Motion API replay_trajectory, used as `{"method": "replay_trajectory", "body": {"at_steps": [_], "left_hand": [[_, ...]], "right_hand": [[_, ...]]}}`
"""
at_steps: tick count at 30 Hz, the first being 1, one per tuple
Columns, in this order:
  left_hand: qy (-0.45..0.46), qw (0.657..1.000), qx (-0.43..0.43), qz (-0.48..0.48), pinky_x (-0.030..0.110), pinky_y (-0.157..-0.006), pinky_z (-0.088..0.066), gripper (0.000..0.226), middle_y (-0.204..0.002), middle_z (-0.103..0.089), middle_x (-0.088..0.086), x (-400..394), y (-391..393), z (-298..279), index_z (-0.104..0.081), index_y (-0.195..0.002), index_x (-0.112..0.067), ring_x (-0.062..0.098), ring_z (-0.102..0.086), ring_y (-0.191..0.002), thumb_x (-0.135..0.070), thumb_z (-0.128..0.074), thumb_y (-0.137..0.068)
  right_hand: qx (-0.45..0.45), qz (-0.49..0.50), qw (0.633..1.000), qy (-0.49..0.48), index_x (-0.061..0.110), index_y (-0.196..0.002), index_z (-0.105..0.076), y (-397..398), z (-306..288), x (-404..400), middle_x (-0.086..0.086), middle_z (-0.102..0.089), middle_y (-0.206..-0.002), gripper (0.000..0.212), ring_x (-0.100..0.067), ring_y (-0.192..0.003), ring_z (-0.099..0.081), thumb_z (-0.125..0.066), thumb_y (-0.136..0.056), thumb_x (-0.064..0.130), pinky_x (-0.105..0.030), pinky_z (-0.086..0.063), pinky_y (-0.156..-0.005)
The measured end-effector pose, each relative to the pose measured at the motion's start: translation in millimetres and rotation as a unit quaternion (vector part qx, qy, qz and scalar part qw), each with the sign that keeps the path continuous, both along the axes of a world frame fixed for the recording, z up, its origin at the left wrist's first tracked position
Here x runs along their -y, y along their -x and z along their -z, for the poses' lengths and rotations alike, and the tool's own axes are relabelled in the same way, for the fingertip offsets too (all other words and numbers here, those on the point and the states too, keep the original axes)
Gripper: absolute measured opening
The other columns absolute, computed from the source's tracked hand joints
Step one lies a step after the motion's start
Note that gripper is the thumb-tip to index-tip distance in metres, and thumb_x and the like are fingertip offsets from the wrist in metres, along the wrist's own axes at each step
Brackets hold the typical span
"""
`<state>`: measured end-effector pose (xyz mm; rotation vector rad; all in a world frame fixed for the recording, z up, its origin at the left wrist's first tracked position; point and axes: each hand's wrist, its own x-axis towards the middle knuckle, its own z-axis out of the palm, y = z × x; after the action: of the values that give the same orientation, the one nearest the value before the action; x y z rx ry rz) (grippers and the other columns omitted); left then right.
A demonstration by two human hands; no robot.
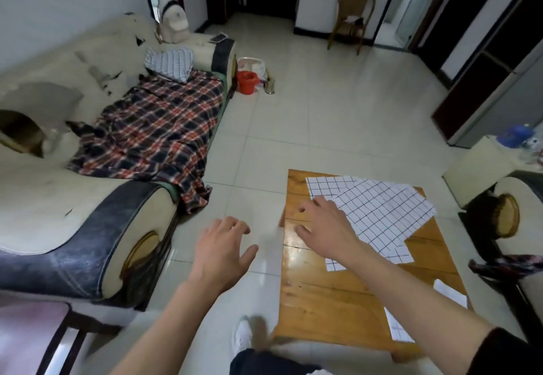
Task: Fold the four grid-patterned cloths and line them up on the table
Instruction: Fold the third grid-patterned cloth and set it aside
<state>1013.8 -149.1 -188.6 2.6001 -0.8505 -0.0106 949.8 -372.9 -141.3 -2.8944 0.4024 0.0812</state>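
White cloths with a dark grid (pixel 379 213) lie spread flat and overlapping on the far half of a low wooden table (pixel 329 295). More grid cloth (pixel 398 326) shows beside my right forearm near the table's right edge. My right hand (pixel 324 228) hovers with fingers spread over the table's left part, at the left edge of the spread cloths, and holds nothing. My left hand (pixel 221 252) hangs open over the tiled floor left of the table. A further grid-patterned cloth (pixel 172 63) lies crumpled on the sofa at the far left.
A worn cream sofa (pixel 73 169) with a red plaid blanket (pixel 152 128) fills the left side. A red bucket (pixel 246 81) stands on the floor past it. A wooden chair (pixel 351 19) is at the back wall. An armchair (pixel 508 213) sits right of the table.
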Motion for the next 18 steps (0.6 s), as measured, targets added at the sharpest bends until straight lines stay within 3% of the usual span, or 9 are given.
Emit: {"method": "replay_trajectory", "body": {"at_steps": [4, 9, 18], "left_hand": [[-0.068, 0.997, 0.008, 0.033, 0.034, -0.095, -0.039, 0.044, -0.124, -0.052, -0.012, -4.5, -63.5, -0.6, -0.057, -0.121, -0.031, 0.015, -0.046, -0.116, -0.058, -0.055, -0.087], [-0.112, 0.992, 0.014, 0.055, 0.035, -0.097, -0.039, 0.046, -0.128, -0.050, -0.012, 19.6, -169.0, -26.6, -0.056, -0.123, -0.032, 0.014, -0.044, -0.117, -0.061, -0.054, -0.087], [-0.067, 0.991, 0.022, 0.118, 0.037, -0.101, -0.035, 0.047, -0.131, -0.049, -0.010, 107.8, -305.0, -55.4, -0.053, -0.127, -0.033, 0.014, -0.044, -0.121, -0.060, -0.052, -0.089]], "right_hand": [[0.006, 0.019, 0.999, -0.047, 0.025, -0.126, -0.050, -56.5, 26.6, 5.4, 0.001, -0.048, -0.127, 0.044, -0.025, -0.114, -0.047, -0.055, -0.091, 0.049, -0.036, -0.040, -0.089], [0.048, 0.066, 0.994, -0.072, 0.028, -0.132, -0.044, -132.6, 14.6, 33.2, 0.001, -0.040, -0.135, 0.050, -0.026, -0.121, -0.041, -0.050, -0.092, 0.056, -0.043, -0.043, -0.092], [0.041, 0.087, 0.995, -0.038, 0.031, -0.136, -0.041, -225.4, -7.0, 77.3, 0.003, -0.033, -0.142, 0.055, -0.023, -0.130, -0.036, -0.052, -0.089, 0.057, -0.044, -0.037, -0.099]]}}
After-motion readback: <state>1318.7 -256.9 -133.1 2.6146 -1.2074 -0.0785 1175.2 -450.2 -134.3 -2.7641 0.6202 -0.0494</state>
